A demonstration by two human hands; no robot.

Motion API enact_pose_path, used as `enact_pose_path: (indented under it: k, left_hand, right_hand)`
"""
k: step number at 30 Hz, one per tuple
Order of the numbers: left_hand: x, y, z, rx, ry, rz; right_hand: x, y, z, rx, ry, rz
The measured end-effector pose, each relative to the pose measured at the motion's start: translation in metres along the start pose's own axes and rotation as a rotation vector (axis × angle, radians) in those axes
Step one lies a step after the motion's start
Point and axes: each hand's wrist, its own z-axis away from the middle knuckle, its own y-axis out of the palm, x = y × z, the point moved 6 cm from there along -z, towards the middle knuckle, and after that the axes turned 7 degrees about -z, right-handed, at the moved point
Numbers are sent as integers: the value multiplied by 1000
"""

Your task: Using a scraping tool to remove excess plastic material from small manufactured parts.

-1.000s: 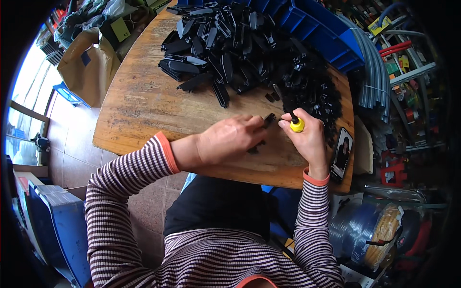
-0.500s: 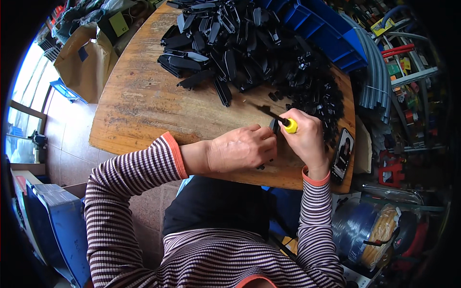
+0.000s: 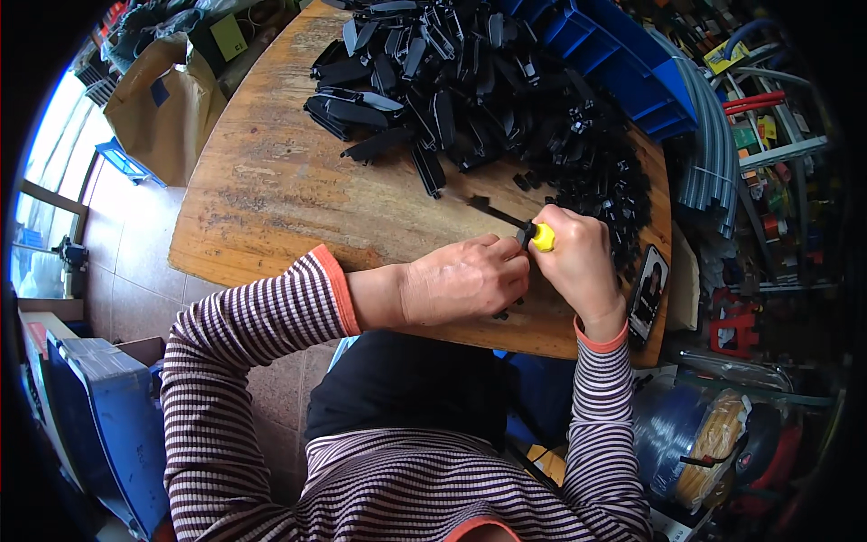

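Observation:
My right hand [image 3: 578, 262] is closed round the yellow handle [image 3: 544, 238] of a hand tool. From the handle a dark shaft [image 3: 502, 215] points up and left over the table; its exact kind is unclear. Close beside it, my left hand [image 3: 470, 280] is curled shut with the knuckles up. What lies in its fingers, if anything, is hidden. A little dark piece [image 3: 502, 315] shows below the left fingers. Beyond both hands, long black plastic parts [image 3: 442, 117] lie heaped, with small black pieces [image 3: 614, 185] piled to the right.
The worn wooden table [image 3: 262, 199] has a curved left edge. A phone [image 3: 648, 294] lies at its right edge. Blue bins [image 3: 623, 63] stand at the back right beside grey tubing [image 3: 709, 144]. To the left are a brown paper bag [image 3: 167, 108] and a blue crate [image 3: 108, 425].
The dark shaft has swung slightly left and looks less blurred. Both hands stay close together with their grips unchanged. The whole view has shifted a little.

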Motion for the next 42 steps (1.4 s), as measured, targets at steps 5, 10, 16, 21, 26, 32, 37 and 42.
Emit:
enact_pose_path:
  k: [5,10,16,21,26,32,37,42]
  left_hand:
    - [1,6,3,67,-17,17]
    - [0,3,1,24,-4,7]
    - [2,6,-1,-9,7,38]
    - [7,-2,-8,-93,58,-27]
    - [21,15,-24,139,123,91]
    - [32,-9,10,155,-137,-68]
    - [71,-42,54,27,-360,-138]
    - [75,-56,52,-102,-287,-295]
  right_hand:
    - [6,2,-11,93,-45,121]
    - [-5,-29,-16,-5,-24,-317]
    - [-25,-4,-22,-428,46,-909]
    - [-49,-50,5,-646,185,-805]
    - [-61,-10,-3,-172,241,-274]
    - [-80,9,-5,-77,218,-93]
    - [-82,6,-11,20,331,-209]
    - [-79,4,-8,-16,300,-186]
